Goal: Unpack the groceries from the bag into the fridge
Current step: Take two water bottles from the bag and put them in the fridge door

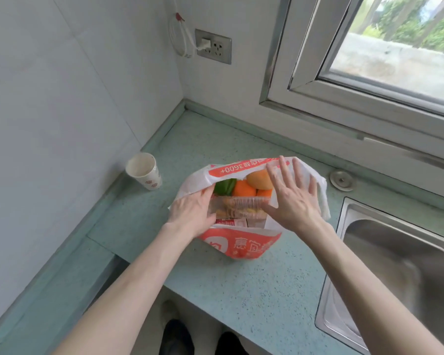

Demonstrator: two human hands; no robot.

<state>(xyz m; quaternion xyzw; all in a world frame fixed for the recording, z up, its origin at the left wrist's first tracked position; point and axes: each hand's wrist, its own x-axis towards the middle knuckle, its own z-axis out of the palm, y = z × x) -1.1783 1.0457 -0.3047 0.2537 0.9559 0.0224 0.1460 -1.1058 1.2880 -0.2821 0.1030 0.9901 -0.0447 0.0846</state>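
An orange-and-white plastic grocery bag (241, 245) stands open on the pale green counter (241, 298). Inside it lie a clear plastic food box (239, 207), orange fruit (244, 188), a tan round fruit (259, 179) and something green (224, 186). My left hand (190, 213) is inside the bag's left side, its fingers closed on the left end of the clear box. My right hand (294, 196) has its fingers spread flat against the bag's right wall, the thumb touching the box's right end. No fridge is in view.
A white paper cup (144, 171) stands near the left wall. A steel sink (400, 272) fills the right side, with a round metal cap (341, 179) behind it. A wall socket (213, 46) with a plugged cord and a window (395, 55) are behind the counter.
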